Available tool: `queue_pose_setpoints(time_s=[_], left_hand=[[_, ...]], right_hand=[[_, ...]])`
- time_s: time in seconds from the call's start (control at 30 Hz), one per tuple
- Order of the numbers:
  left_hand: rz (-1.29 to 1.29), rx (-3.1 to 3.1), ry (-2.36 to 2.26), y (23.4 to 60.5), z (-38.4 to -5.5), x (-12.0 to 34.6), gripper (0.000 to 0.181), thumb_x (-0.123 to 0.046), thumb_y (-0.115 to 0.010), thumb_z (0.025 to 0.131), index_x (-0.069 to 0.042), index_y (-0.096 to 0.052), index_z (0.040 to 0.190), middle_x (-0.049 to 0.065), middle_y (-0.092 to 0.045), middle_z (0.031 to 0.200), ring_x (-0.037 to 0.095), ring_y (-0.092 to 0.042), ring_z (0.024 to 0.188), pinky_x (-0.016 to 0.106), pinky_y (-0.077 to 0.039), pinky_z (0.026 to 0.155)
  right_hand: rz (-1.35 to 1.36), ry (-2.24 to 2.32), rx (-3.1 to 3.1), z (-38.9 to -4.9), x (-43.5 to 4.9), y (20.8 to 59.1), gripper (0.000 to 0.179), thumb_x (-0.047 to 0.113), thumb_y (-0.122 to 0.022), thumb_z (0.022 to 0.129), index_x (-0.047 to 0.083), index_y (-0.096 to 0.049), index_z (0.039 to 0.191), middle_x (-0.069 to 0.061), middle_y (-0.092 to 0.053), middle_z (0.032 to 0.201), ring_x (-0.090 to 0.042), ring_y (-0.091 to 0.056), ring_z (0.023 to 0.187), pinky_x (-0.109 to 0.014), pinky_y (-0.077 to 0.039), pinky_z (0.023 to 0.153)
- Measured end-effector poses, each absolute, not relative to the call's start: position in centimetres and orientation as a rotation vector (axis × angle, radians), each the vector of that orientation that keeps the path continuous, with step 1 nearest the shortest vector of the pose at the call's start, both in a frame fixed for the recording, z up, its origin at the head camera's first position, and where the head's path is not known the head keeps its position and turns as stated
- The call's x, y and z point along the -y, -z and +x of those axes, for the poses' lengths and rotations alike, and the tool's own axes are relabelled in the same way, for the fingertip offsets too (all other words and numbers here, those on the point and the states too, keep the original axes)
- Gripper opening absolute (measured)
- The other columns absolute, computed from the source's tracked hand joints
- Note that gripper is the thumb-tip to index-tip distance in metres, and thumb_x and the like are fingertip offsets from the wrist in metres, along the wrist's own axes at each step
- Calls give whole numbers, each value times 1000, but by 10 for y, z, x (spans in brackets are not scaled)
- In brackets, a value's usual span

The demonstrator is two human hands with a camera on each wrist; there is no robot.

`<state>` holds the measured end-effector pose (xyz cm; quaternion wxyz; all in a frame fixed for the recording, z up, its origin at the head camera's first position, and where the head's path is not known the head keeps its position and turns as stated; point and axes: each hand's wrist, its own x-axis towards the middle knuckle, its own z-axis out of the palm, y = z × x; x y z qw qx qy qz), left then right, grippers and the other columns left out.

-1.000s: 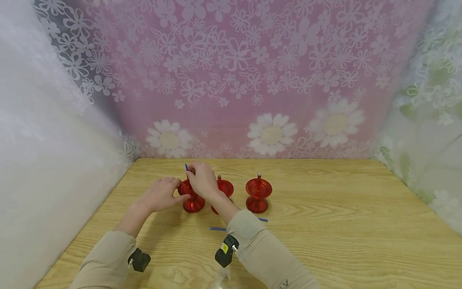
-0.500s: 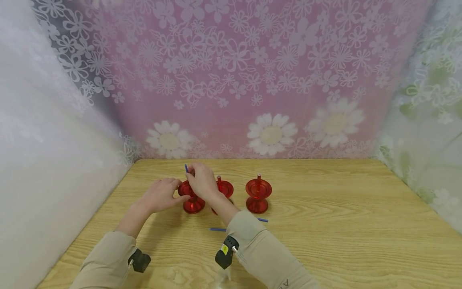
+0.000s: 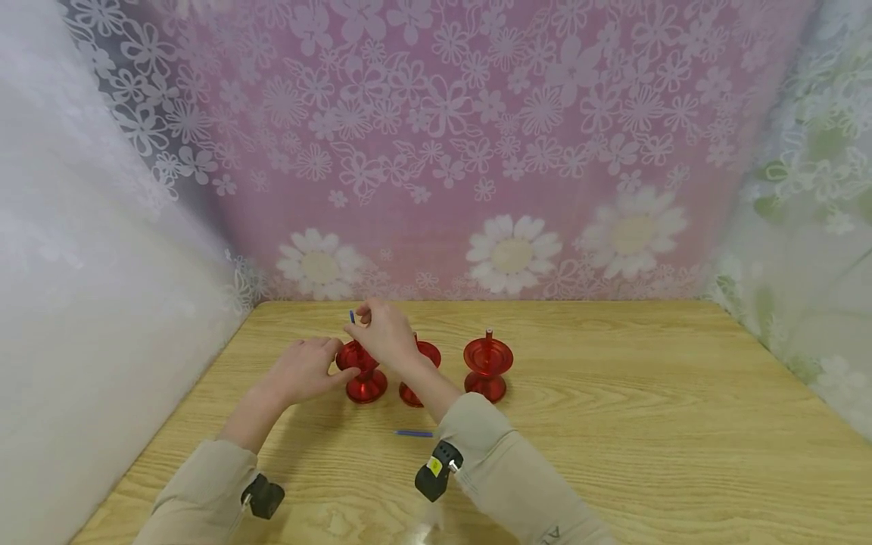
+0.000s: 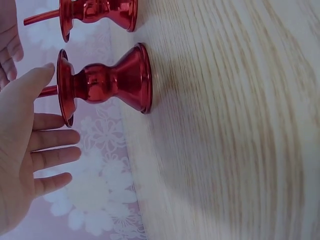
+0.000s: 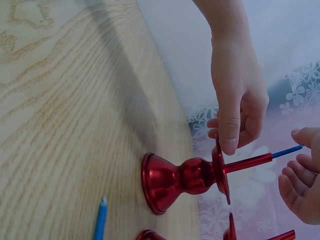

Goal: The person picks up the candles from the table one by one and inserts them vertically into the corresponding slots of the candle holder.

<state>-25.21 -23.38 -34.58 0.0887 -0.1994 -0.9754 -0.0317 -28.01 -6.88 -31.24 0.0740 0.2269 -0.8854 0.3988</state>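
Note:
The leftmost red candle holder (image 3: 366, 387) stands upright on the table. A thin blue candle (image 5: 287, 152) is upright in its tube. My left hand (image 3: 303, 369) holds the dish rim of this holder between thumb and forefinger, its other fingers spread in the left wrist view. Beside the candle's top is my right hand (image 3: 390, 337), fingers loosely bent and apart from it, holding nothing. Another blue candle (image 3: 413, 434) lies on the tabletop in front of the holders.
To the right stand a middle red candle holder (image 3: 428, 354), partly behind my right wrist, and a third holder (image 3: 487, 386), its tube without a candle. A flowered pink cloth (image 3: 422, 151) hangs behind the wooden table (image 3: 647, 409).
My right hand has let go of the candle in the left holder and drawn slightly right. The second loose candle's end, seen earlier, is now hidden by the right sleeve. My left hand stays put.

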Motion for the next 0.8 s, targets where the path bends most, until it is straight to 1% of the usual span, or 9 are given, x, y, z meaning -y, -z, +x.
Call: queue_pose_setpoints(time_s=[0.07,0.23,0.47,0.53,0.7,0.8], left_hand=[[-606,2852,71,346,-251,233,34,-42,-60,87,-9,-52,82,-6,-45,67,13,-45,59,36,-38,61],[-641,2687,31,345,-248,229,33,-38,-63,86,-10,-50,72,-8,-41,61,11,-40,53,30,-36,55],[-769,2439,-68,340,-241,214,36,-34,-71,79,-12,-47,64,-6,-39,57,12,-40,49,28,-36,51],[-800,2411,-67,340,-239,209,36,-33,-72,78,-12,-46,64,-6,-39,58,13,-41,50,28,-36,51],[-883,2395,-51,337,-235,196,29,-31,-71,79,-9,-54,73,-3,-46,65,16,-49,58,32,-43,58],[-914,2426,-68,336,-235,189,25,-31,-68,81,-10,-55,76,-3,-47,70,17,-48,65,32,-41,63]], right_hand=[[680,-1176,2668,-279,66,309,35,36,-64,87,10,-63,110,0,-63,98,-14,-59,83,-25,-47,65],[693,-1145,2672,-277,56,304,40,43,-61,87,12,-63,112,-2,-64,102,-14,-60,84,-26,-47,64],[749,-1141,2620,-272,34,299,36,37,-62,88,9,-62,112,-4,-62,102,-17,-57,88,-29,-47,67],[762,-1141,2599,-270,27,299,36,37,-63,88,10,-63,110,-4,-62,102,-17,-56,88,-30,-47,68],[774,-1144,2568,-266,12,300,33,38,-64,87,11,-64,105,-2,-60,98,-16,-54,85,-30,-45,69],[776,-1136,2571,-262,4,303,30,36,-64,86,10,-64,103,-1,-59,96,-16,-54,84,-30,-45,69]])
